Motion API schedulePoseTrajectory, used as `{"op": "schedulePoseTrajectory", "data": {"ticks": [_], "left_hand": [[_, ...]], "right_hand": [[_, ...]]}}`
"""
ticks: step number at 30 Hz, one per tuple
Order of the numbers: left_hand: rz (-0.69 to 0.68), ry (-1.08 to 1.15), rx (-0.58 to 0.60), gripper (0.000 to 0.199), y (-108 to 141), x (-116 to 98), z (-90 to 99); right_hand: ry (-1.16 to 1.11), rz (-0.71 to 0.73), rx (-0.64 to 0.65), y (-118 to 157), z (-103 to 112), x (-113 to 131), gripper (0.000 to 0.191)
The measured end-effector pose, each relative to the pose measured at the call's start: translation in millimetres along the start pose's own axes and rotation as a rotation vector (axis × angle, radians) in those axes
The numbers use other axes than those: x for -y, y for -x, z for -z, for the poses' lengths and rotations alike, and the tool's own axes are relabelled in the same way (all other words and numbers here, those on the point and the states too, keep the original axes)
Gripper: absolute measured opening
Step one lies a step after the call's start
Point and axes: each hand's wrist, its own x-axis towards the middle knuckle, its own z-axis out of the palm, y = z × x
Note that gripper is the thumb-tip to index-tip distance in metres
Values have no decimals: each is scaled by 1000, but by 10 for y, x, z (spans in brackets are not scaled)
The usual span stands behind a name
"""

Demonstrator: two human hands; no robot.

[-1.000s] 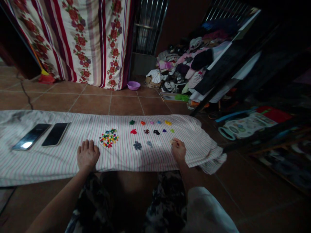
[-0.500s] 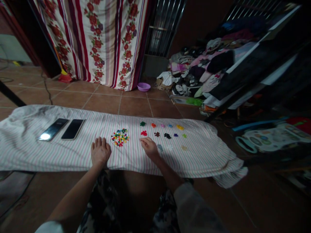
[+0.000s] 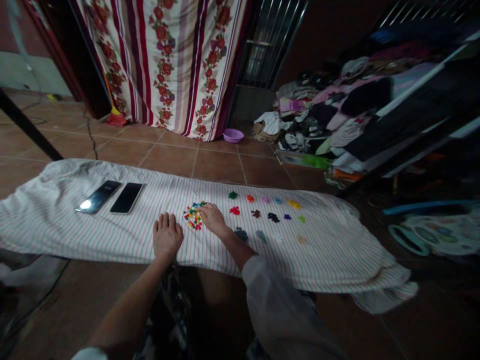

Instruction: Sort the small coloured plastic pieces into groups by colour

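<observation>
A pile of small mixed-colour pieces (image 3: 193,218) lies on a striped cloth (image 3: 157,192). My right hand (image 3: 212,219) reaches over the pile's right side, fingers pressed together at the pieces; whatever they hold is too small to make out. Flat on the cloth, left of the pile, rests my left hand (image 3: 167,235), its fingers stretched out. Right of my right hand are small single-colour heaps, among them red (image 3: 234,211), green (image 3: 233,195), brown (image 3: 255,213), black (image 3: 273,217), yellow (image 3: 294,204) and dark grey (image 3: 241,234).
Two phones (image 3: 98,197) (image 3: 127,198) lie on the cloth at the left. Beyond the cloth are a purple basin (image 3: 233,135), a floral curtain (image 3: 180,65) and a heap of clothes (image 3: 322,110). A dark bar stands at each side.
My right hand has moved left from beside the red heap to the mixed pile, uncovering the dark grey heap. The whole view has shifted, while my left hand stays flat on the cloth.
</observation>
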Motion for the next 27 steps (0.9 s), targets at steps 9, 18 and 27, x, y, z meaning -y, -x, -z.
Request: {"op": "schedulePoseTrajectory", "data": {"ticks": [9,18,27], "left_hand": [[2,6,-2,51,0,3,-8],[16,30,12,52,1,-2,-5],[18,39,9,51,3,-3,8]], "right_hand": [[109,-116,97,-239,1,75,38],[54,-108,9,-248,-91,38,31],[14,8,54,-203,-96,175,27]]}}
